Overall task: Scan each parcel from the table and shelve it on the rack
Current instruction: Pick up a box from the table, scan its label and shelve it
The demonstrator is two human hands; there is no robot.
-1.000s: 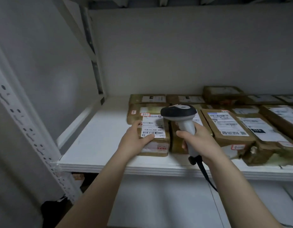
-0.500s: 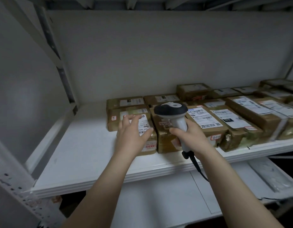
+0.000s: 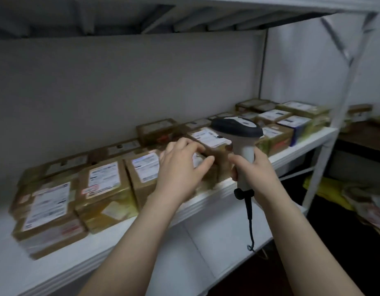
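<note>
Several brown cardboard parcels with white labels lie in rows on the white rack shelf [image 3: 120, 238]. The leftmost front parcel [image 3: 48, 210] lies at the row's end, apart from both hands. My left hand [image 3: 180, 167] hovers over the parcels in the middle of the row with loosely bent fingers and holds nothing. Whether it touches a box is unclear. Just to its right, my right hand [image 3: 253, 174] grips the handle of a white and black barcode scanner [image 3: 238, 129]. The scanner's head is up and its coiled cable hangs down.
A white rack upright [image 3: 334, 133] stands at the shelf's right end. A lower white shelf [image 3: 206, 242] runs underneath. To the right, a dark wooden table [image 3: 362, 135] carries more parcels, with something yellow [image 3: 330, 189] and some packages below it.
My left hand has left the labelled parcel at the row's left end and moved right along the row. The view has swung right. The scanner stays in my right hand.
</note>
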